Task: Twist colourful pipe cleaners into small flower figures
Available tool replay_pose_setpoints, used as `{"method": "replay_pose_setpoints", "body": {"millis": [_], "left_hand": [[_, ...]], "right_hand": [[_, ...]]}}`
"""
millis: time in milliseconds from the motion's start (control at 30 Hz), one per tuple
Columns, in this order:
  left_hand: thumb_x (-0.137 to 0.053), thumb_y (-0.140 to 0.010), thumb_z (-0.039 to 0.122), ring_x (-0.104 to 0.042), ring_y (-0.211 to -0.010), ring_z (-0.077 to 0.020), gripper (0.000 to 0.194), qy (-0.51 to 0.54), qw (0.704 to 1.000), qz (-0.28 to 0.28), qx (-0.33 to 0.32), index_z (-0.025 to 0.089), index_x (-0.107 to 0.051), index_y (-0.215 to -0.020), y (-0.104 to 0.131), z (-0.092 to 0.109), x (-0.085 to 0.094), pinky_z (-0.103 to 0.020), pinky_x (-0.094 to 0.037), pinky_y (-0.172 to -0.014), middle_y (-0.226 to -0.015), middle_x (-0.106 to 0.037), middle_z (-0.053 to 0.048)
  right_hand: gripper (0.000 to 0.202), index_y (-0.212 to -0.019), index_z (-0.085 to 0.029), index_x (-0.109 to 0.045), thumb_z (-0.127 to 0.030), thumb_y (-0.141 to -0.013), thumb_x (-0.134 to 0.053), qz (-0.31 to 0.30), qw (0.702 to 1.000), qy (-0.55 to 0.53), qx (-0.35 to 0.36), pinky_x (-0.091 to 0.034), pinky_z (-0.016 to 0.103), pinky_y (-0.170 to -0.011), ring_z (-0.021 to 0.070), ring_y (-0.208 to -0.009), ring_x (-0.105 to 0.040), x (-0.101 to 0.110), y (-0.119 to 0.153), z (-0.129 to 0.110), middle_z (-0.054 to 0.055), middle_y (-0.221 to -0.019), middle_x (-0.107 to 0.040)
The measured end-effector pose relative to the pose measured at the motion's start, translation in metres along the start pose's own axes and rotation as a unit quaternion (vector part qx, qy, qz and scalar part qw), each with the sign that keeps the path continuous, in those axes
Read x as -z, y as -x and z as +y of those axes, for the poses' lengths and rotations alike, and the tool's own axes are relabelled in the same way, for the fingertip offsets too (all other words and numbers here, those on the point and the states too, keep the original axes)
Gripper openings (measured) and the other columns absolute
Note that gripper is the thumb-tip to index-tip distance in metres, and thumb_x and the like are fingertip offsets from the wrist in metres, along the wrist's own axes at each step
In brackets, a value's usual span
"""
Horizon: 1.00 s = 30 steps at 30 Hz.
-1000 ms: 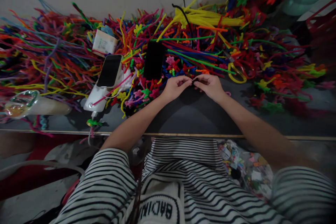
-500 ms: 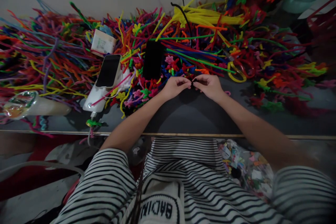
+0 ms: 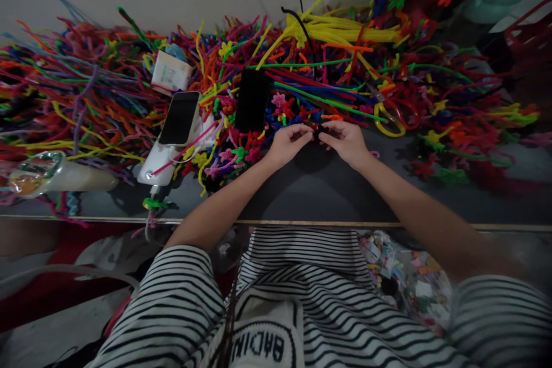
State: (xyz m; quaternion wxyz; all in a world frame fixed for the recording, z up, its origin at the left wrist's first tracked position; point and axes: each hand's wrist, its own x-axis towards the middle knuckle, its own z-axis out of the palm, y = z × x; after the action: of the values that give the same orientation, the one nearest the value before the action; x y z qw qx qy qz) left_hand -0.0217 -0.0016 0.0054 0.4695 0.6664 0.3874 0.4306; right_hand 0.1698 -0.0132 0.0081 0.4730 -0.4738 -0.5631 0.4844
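My left hand (image 3: 291, 142) and my right hand (image 3: 344, 141) meet above the dark table, fingertips almost touching. Both are closed in a pinch around a small black pipe cleaner (image 3: 317, 130), mostly covered by the fingers. Its exact shape is too small and dark to make out. Just behind the hands lies a heap of small twisted pipe-cleaner shapes, among them a pink flower (image 3: 279, 100). Long straight pipe cleaners (image 3: 319, 89) in green, blue and red stretch out behind the right hand.
A dark phone (image 3: 252, 100) lies on the heap; another phone (image 3: 180, 118) rests by a white power bank (image 3: 156, 162). Scissors with yellow and red handles (image 3: 390, 119) are at the right. A lidded cup (image 3: 60, 175) lies at the left. Yellow pipe cleaners (image 3: 345, 29) are bundled behind.
Both hands stay in nearly the same place, with the fingers shifting slightly around the small black piece. The rest of the scene only drifts a little with the camera.
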Motion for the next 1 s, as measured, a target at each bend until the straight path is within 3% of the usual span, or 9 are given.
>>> {"method": "replay_pose_setpoints", "body": {"millis": [133,333,600,700,800,1000], "left_hand": [[-0.07,-0.083,0.052,-0.061,-0.066,-0.0099,0.037,0.011,1.0,0.001,-0.006,0.015,-0.073,-0.086,-0.001,0.001,0.001,-0.022,-0.048,-0.064,-0.08,-0.073,-0.005],[-0.068,-0.086,0.035,-0.063,-0.071,-0.0105,0.022,-0.027,1.0,-0.008,-0.002,0.014,-0.074,-0.083,-0.001,0.002,0.0,-0.022,-0.049,-0.07,-0.079,-0.074,-0.004],[-0.074,-0.082,0.033,-0.058,-0.063,-0.0082,0.018,-0.023,1.0,-0.003,0.016,0.015,-0.073,-0.082,0.0,0.001,-0.002,-0.022,-0.046,-0.064,-0.076,-0.071,-0.001],[-0.074,-0.083,0.033,-0.055,-0.06,-0.0064,0.019,0.045,0.997,0.05,0.048,0.015,-0.071,-0.079,0.0,0.008,-0.004,-0.02,-0.044,-0.059,-0.072,-0.068,0.0],[-0.073,-0.086,0.035,-0.051,-0.052,-0.0043,0.02,0.145,0.975,0.132,0.103,0.017,-0.068,-0.079,-0.002,0.016,-0.004,-0.018,-0.038,-0.049,-0.067,-0.064,0.002],[-0.075,-0.085,0.043,-0.052,-0.052,-0.0033,0.028,0.22,0.943,0.2,0.15,0.018,-0.065,-0.08,-0.006,0.016,0.006,-0.017,-0.034,-0.043,-0.073,-0.064,0.002]], "right_hand": [[0.037,-0.093,-0.019,-0.074,-0.044,-0.067,-0.082,0.005,1.0,0.026,0.01,-0.056,0.03,-0.052,0.0176,-0.064,-0.067,-0.001,0.001,0.002,0.002,-0.071,-0.07],[0.034,-0.091,-0.017,-0.074,-0.041,-0.068,-0.081,0.01,0.999,0.047,0.018,-0.054,0.029,-0.052,0.0153,-0.058,-0.064,0.0,0.002,-0.001,0.002,-0.066,-0.069],[0.038,-0.087,-0.019,-0.075,-0.048,-0.063,-0.085,0.014,1.0,0.026,0.007,-0.056,0.031,-0.055,0.0168,-0.058,-0.066,-0.001,0.002,-0.001,0.001,-0.065,-0.07],[0.043,-0.086,-0.021,-0.075,-0.057,-0.063,-0.085,0.002,0.998,-0.057,-0.01,-0.061,0.035,-0.063,0.0199,-0.067,-0.072,-0.001,0.002,-0.005,0.003,-0.072,-0.073],[0.047,-0.088,-0.022,-0.076,-0.065,-0.069,-0.079,-0.005,0.993,-0.116,-0.032,-0.063,0.034,-0.069,0.0196,-0.072,-0.074,0.001,0.002,-0.01,0.006,-0.082,-0.077],[0.041,-0.086,-0.021,-0.075,-0.061,-0.079,-0.072,0.016,0.997,-0.074,-0.019,-0.057,0.029,-0.056,0.0163,-0.063,-0.07,0.004,0.0,-0.006,0.006,-0.08,-0.075]]}}
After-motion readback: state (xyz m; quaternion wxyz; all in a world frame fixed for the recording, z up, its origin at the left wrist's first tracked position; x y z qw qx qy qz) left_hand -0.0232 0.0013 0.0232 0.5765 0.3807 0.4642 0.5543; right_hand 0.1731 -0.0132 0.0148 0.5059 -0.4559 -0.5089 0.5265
